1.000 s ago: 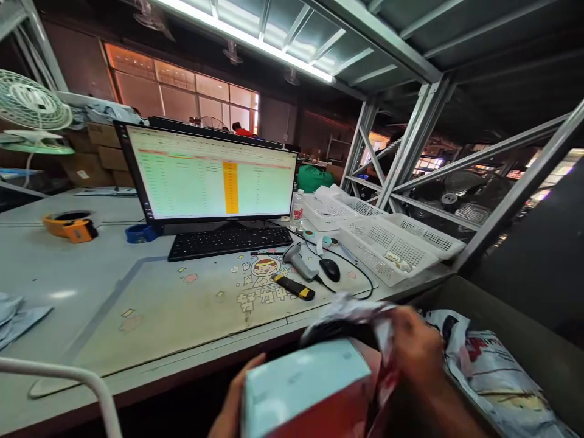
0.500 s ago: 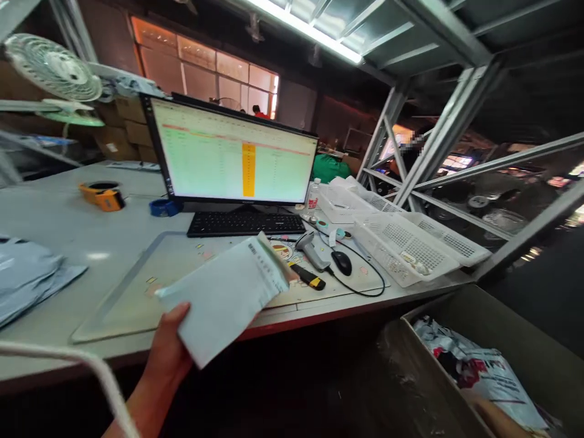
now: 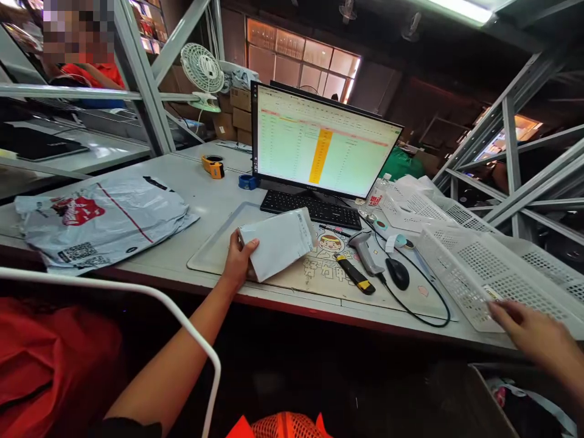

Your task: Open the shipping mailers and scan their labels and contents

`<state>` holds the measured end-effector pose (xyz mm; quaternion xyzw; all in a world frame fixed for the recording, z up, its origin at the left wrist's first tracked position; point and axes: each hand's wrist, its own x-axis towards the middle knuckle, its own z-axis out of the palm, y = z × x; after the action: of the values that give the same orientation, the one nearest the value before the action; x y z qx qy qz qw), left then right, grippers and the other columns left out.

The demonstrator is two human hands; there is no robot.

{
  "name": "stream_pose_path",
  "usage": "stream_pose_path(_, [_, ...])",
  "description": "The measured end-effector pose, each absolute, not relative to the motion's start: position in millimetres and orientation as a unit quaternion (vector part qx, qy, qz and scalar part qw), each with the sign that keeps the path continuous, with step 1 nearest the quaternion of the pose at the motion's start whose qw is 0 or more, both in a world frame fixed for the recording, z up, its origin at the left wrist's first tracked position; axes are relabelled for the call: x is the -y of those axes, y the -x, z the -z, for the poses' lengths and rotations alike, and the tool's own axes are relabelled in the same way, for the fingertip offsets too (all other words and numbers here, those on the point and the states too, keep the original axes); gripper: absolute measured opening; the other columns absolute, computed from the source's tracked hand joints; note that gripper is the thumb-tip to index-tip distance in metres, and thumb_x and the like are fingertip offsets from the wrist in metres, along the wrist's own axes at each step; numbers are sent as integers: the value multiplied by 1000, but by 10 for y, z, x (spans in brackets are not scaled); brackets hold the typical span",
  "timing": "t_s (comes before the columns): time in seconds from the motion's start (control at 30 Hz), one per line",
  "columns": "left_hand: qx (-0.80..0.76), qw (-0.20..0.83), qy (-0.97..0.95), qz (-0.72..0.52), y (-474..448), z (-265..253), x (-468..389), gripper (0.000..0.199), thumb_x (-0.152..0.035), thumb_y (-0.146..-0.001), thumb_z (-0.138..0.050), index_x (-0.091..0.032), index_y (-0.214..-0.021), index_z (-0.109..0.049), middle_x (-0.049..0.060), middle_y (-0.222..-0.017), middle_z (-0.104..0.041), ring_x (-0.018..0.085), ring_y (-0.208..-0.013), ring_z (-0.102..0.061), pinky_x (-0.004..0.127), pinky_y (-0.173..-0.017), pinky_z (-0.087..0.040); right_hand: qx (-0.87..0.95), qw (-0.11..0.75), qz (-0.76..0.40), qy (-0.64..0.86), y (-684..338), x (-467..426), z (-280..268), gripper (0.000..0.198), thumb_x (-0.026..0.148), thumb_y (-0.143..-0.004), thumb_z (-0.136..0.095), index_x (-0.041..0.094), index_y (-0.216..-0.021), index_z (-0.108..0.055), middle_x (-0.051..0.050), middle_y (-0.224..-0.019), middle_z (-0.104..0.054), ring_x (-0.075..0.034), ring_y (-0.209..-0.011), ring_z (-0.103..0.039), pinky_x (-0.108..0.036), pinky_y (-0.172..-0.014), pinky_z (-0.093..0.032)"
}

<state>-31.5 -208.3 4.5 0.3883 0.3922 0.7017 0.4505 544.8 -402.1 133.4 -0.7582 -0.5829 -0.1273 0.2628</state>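
Note:
My left hand [image 3: 238, 260] grips a white poly mailer [image 3: 281, 244] by its left edge, thumb on top, fingers hidden beneath. The mailer is tilted over the front of the desk mat [image 3: 314, 286], with some small print along its right end. At the right, my right hand [image 3: 531, 328] is at the front rim of a white perforated plastic basket [image 3: 460, 277], fingers bent and drawn together. By its fingertips shows a small packet with yellowish print [image 3: 493, 294]; whether the fingers pinch it is unclear.
A keyboard [image 3: 310, 210] and monitor [image 3: 323, 140] stand behind the mat. A utility knife [image 3: 354, 275], barcode scanner [image 3: 366, 252] and mouse [image 3: 397, 274] lie on it. Printed mailer bags [image 3: 114, 225] lie left. A carton [image 3: 490, 395] is low right; a white tube [image 3: 182, 319] crosses the foreground.
The view has swung left, showing more of the mailer bags and the neighbouring desk. My right hand has come up from the carton to the basket. My left hand still holds the mailer.

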Motion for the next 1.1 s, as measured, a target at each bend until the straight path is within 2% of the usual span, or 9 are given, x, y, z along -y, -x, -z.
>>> stream_pose_path(0.13, [-396,420,-516,-633,348,1,2145,86,-57,-75,-81,-21,-143,-43,12,-137,-60,30,-125,-59,37,-101,-54,642,190,22,742,-4448,3284,-1175,46,56,-95,-55,23,-119,-76,-12,-98,-79,-31,-89,-74,-41,-84,-55])
stream_pose_path(0.23, [-402,417,-563,-590,361,-11,2210,94,-59,-77,-78,-20,-150,-33,15,-142,-57,33,-129,-57,42,-106,-52,641,98,5,761,-3725,2663,-948,64,51,-100,-56,11,-150,-56,-20,-123,-74,-36,-114,-70,-43,-96,-52])
stream_pose_path(0.33, [-410,421,-588,-556,359,-21,2245,90,-60,-75,-79,-19,-144,-37,14,-133,-61,34,-124,-60,46,-106,-52,594,58,-17,802,-3374,2250,-747,76,49,-103,-56,2,-160,-38,-29,-136,-65,-41,-127,-63,-47,-102,-49])
stream_pose_path(0.43, [-410,425,-596,-544,353,-28,2255,88,-61,-75,-78,-19,-142,-38,13,-128,-63,34,-122,-61,47,-105,-52,551,69,-43,831,-3279,2058,-634,74,36,-100,-58,-3,-159,-34,-33,-140,-60,-42,-131,-60,-48,-104,-48])
stream_pose_path(0.53, [-414,429,-596,-538,353,-33,2253,87,-64,-77,-76,-20,-142,-38,14,-130,-62,34,-122,-61,45,-103,-54,535,85,-54,839,-3276,2042,-671,61,32,-97,-58,-1,-147,-49,-34,-136,-61,-42,-125,-64,-47,-100,-50])
stream_pose_path(0.63, [-415,429,-599,-534,363,-18,2244,85,-65,-79,-75,-20,-141,-39,14,-133,-62,34,-124,-61,43,-102,-55,573,106,-104,806,-3317,2231,-886,42,40,-100,-53,7,-124,-65,-21,-109,-74,-31,-95,-72,-36,-79,-55])
stream_pose_path(0.73, [-414,423,-603,-535,377,18,2232,81,-65,-81,-74,-21,-140,-41,14,-135,-62,33,-125,-61,42,-101,-55,679,169,-198,686,-3363,2629,-1193,44,54,-101,-52,14,-108,-70,-6,-80,-71,-20,-66,-64,-28,-59,-48])
stream_pose_path(0.87, [-419,417,-604,-534,390,60,2226,79,-63,-81,-74,-21,-140,-42,13,-135,-61,32,-125,-61,42,-102,-54,783,200,-212,549,-3330,3202,-1499,40,55,-97,-62,17,-101,-75,-5,-82,-71,-21,-73,-63,-29,-65,-49])
stream_pose_path(1.1, [-419,417,-602,-537,377,47,2216,79,-64,-81,-74,-21,-140,-42,13,-135,-62,33,-126,-62,42,-103,-54,793,193,-165,554,-3172,3400,-1556,33,51,-100,-60,20,-100,-73,-3,-85,-72,-20,-73,-62,-28,-65,-46])
